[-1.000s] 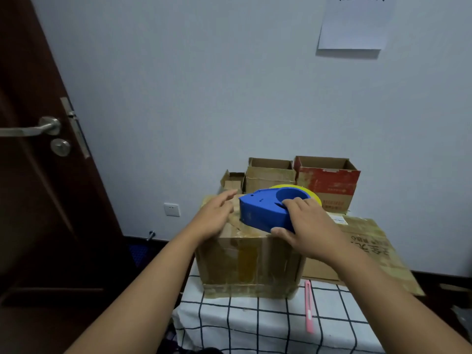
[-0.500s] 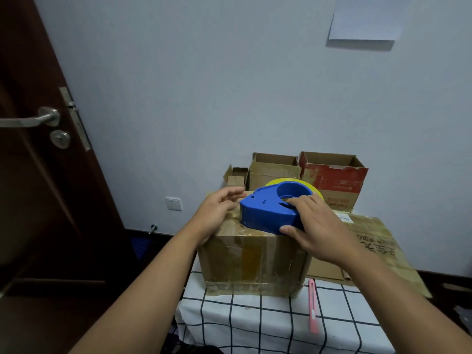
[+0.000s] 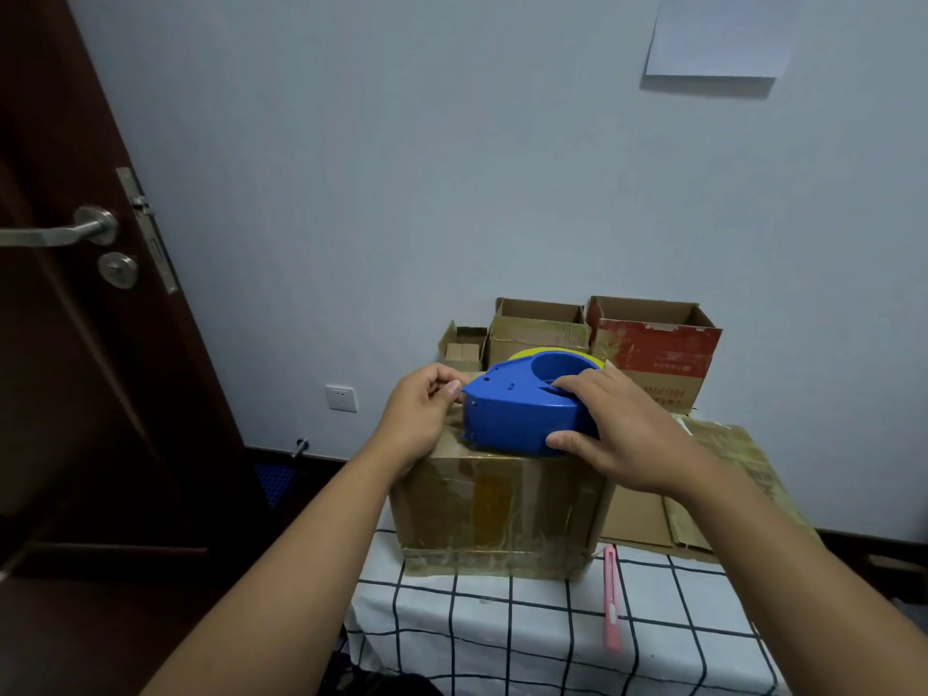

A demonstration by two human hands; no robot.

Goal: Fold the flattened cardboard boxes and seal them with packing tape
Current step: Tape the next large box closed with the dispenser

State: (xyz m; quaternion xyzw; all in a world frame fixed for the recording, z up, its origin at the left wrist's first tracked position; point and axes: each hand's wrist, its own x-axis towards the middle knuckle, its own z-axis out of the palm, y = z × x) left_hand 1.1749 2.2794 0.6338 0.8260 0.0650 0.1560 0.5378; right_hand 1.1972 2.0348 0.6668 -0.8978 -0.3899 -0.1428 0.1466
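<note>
**Tape dispenser on closed box**

Cardboard box (image 3: 494,509): closed, taped, standing on the checked surface (image 3: 532,630). Blue tape dispenser (image 3: 517,409): on the box top, yellow roll inside. Right hand (image 3: 617,434): fingers wrapped around the dispenser. Left hand (image 3: 424,416): fingers curled at the dispenser's front end, apparently pinching the tape end; the tape itself cannot be made out. Flattened cardboard (image 3: 703,484): lying to the right. Pink knife (image 3: 611,597): beside the box.

A checked-cloth table (image 3: 502,620) carries a taped cardboard box (image 3: 497,514) at its middle, flattened cardboard (image 3: 723,474) toward the right edge (overhanging slightly), and a pink cutter (image 3: 611,597) in front.
</note>
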